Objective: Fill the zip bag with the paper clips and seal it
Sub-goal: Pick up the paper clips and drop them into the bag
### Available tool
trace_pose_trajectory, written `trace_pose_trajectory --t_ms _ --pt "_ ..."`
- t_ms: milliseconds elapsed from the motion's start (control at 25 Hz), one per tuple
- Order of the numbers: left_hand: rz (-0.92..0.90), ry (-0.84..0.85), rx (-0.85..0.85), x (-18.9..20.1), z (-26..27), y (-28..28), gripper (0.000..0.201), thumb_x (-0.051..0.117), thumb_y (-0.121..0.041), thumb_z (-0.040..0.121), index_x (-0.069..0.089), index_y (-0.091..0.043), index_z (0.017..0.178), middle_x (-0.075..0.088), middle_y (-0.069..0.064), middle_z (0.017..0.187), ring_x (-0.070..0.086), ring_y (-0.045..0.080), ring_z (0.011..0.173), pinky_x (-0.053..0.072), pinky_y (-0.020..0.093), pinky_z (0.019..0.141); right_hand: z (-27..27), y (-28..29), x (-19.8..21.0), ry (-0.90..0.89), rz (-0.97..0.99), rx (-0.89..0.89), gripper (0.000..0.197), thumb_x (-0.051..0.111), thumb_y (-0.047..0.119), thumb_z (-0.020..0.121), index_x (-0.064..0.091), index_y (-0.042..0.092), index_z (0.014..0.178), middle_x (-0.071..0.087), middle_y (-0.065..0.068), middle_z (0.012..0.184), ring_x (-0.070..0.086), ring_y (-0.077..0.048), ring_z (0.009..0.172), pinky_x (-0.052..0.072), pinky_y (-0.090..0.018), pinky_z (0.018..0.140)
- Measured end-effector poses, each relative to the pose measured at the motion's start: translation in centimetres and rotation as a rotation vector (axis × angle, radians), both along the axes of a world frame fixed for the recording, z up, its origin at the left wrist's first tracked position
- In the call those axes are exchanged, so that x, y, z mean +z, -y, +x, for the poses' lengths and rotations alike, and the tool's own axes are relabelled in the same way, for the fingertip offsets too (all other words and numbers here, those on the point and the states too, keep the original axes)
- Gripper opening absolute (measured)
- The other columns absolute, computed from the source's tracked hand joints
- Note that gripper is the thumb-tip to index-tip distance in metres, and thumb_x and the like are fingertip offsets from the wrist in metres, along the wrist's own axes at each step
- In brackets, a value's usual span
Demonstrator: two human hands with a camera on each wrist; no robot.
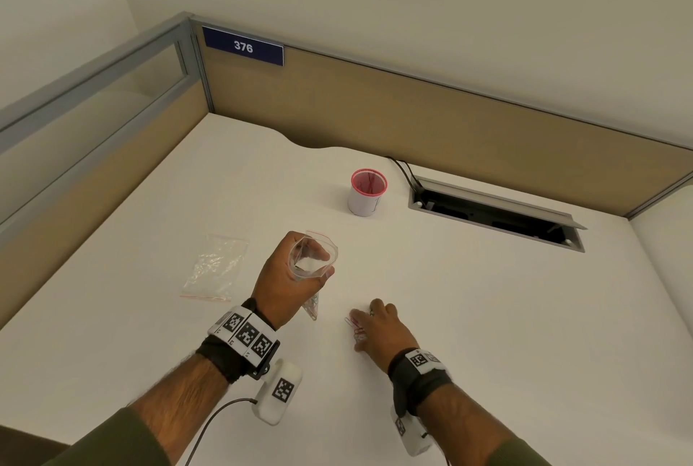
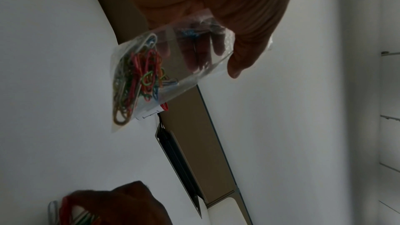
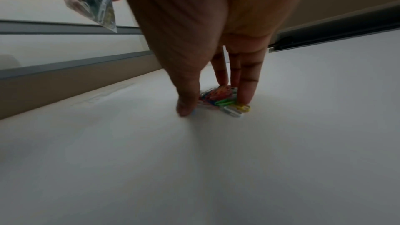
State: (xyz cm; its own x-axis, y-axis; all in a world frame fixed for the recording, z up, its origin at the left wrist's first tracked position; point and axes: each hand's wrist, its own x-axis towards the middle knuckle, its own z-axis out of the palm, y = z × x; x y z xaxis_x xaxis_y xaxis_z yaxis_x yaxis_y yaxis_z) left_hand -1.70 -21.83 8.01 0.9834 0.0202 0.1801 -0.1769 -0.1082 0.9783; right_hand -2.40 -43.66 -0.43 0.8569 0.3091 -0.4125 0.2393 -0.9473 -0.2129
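Note:
My left hand (image 1: pixel 285 278) holds a clear zip bag (image 1: pixel 313 259) upright above the white desk (image 1: pixel 487 315), fingers curled round its open mouth. Several coloured paper clips (image 2: pixel 138 78) sit in the bag's (image 2: pixel 190 61) lower corner. To the right, my right hand (image 1: pixel 378 327) is down on the desk. Its thumb and fingertips (image 3: pixel 246 95) close around a small pile of coloured paper clips (image 3: pixel 220 99), which shows red at its left edge in the head view (image 1: pixel 354 327). The bag (image 3: pixel 90 1) hangs up and to the left of that hand.
A second, flat zip bag (image 1: pixel 215 266) lies on the desk to the left. A white cup with a pink mesh rim (image 1: pixel 367 193) stands farther back. An open cable hatch (image 1: pixel 495 214) sits at the back right. Tan partition walls (image 1: pixel 412 109) bound the desk.

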Motion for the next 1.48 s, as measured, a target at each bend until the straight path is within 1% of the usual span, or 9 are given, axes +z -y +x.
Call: trace_pose_trajectory --t_ms 120,440,640,800,1040,1160,1280,1360,1480 --pt "0.001 -0.009 0.004 0.0 0.2 -0.3 0.038 0.076 -0.033 0.074 0.059 -0.016 0.103 0.069 0.002 0.103 0.066 0.023 0.107 0.05 0.053 0.101 0.2 -0.5 -0.6 0.089 -0.017 0.0 0.027 0.05 0.007 0.087 0.055 0.017 0.112 0.045 -0.007 0.113 0.043 -0.029 0.108 0.052 -0.041 0.073" --pt "0.01 0.002 0.01 0.8 0.3 -0.2 0.038 0.076 -0.032 0.074 0.059 -0.015 0.104 0.069 0.003 0.103 0.067 0.024 0.105 0.05 0.052 0.101 1.6 0.2 -0.8 0.13 -0.041 0.001 0.01 0.051 0.008 0.09 0.059 0.007 0.097 0.053 -0.013 0.106 0.056 -0.03 0.096 0.043 -0.033 0.071" --pt "0.022 -0.026 0.012 0.8 0.4 0.2 0.039 0.076 -0.033 0.074 0.059 -0.015 0.104 0.069 0.002 0.102 0.067 0.022 0.105 0.05 0.051 0.101 3.0 3.3 0.4 0.048 0.224 -0.39 0.019 0.054 0.003 0.085 0.07 0.013 0.084 0.068 -0.006 0.094 0.065 -0.023 0.089 0.053 -0.029 0.083" --pt "0.035 -0.043 0.002 0.5 0.6 0.9 0.038 0.077 -0.031 0.074 0.058 -0.014 0.103 0.069 0.002 0.104 0.066 0.022 0.106 0.05 0.051 0.101 3.0 4.4 6.4 -0.001 0.644 -0.628 0.022 0.064 -0.005 0.081 0.069 0.012 0.068 0.069 -0.008 0.065 0.066 -0.021 0.061 0.06 -0.032 0.067" --pt "0.06 -0.053 -0.019 0.3 0.8 2.3 0.036 0.077 -0.032 0.074 0.057 -0.018 0.101 0.07 -0.001 0.101 0.067 0.02 0.104 0.051 0.046 0.1 3.4 1.6 19.6 0.003 1.099 -0.508 0.008 0.066 -0.002 0.084 0.072 0.002 0.088 0.072 -0.017 0.078 0.069 -0.023 0.068 0.059 -0.028 0.069" --pt "0.072 -0.071 -0.027 0.5 0.9 3.0 0.034 0.077 -0.031 0.074 0.057 -0.022 0.1 0.07 -0.003 0.098 0.067 0.017 0.104 0.053 0.039 0.097 3.3 -1.9 22.3 0.022 1.064 -0.366 0.009 0.067 -0.001 0.083 0.073 0.004 0.087 0.073 -0.014 0.081 0.069 -0.019 0.068 0.059 -0.026 0.07" --pt "0.125 -0.07 -0.01 0.7 1.1 3.4 0.03 0.078 -0.026 0.078 0.053 -0.032 0.095 0.066 -0.017 0.09 0.065 -0.001 0.091 0.052 0.025 0.081 2.9 -4.8 21.4 0.152 0.813 -0.15 0.011 0.067 0.003 0.083 0.074 0.011 0.086 0.073 -0.005 0.083 0.068 -0.012 0.07 0.057 -0.019 0.069" --pt "0.15 -0.083 0.011 0.9 1.3 3.4 0.032 0.075 -0.032 0.074 0.05 -0.04 0.091 0.063 -0.022 0.086 0.061 -0.005 0.081 0.049 0.022 0.073 2.8 -6.0 20.2 0.238 0.587 -0.023 0.013 0.064 0.006 0.085 0.074 0.013 0.089 0.07 -0.003 0.089 0.064 -0.015 0.08 0.055 -0.025 0.075" --pt "0.131 -0.127 -0.002 1.3 1.1 3.4 0.044 0.076 -0.018 0.072 0.048 -0.045 0.092 0.06 -0.018 0.091 0.058 -0.006 0.082 0.049 0.013 0.072 3.1 -7.1 19.4 0.278 0.325 0.1 0.019 0.055 0.006 0.087 0.071 0.011 0.096 0.066 -0.007 0.096 0.061 -0.024 0.088 0.052 -0.035 0.08"
